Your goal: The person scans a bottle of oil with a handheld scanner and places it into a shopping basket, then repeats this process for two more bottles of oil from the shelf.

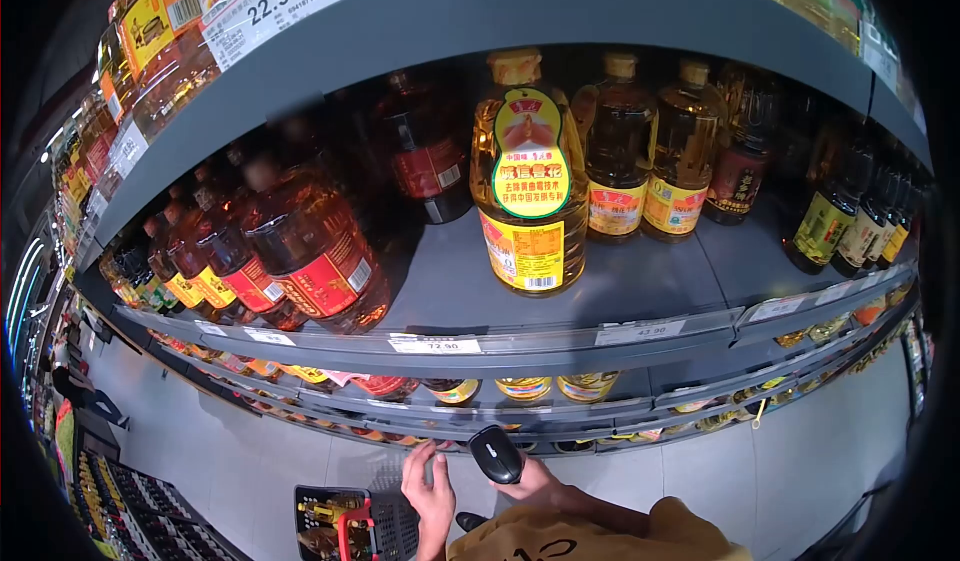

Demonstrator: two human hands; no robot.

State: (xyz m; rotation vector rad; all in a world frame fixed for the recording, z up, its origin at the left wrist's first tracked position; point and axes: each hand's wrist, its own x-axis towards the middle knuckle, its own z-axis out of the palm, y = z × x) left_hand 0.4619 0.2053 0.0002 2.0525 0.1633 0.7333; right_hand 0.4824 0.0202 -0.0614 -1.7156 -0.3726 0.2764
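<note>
I see both hands bare — left hand [432, 496], right hand [533, 481] — and a mustard-yellow sleeve [600, 533] with dark lettering.

Grey metal shelving [560, 291] is stocked with amber cooking-oil bottles [530, 191]. White price labels [435, 345] are fitted along the shelf edges. A pale grey tiled floor [250, 451] is seen below.

A black handheld scanner [496, 454] with a pale oval window is tilting upright at the bottom centre of the frame.
</note>
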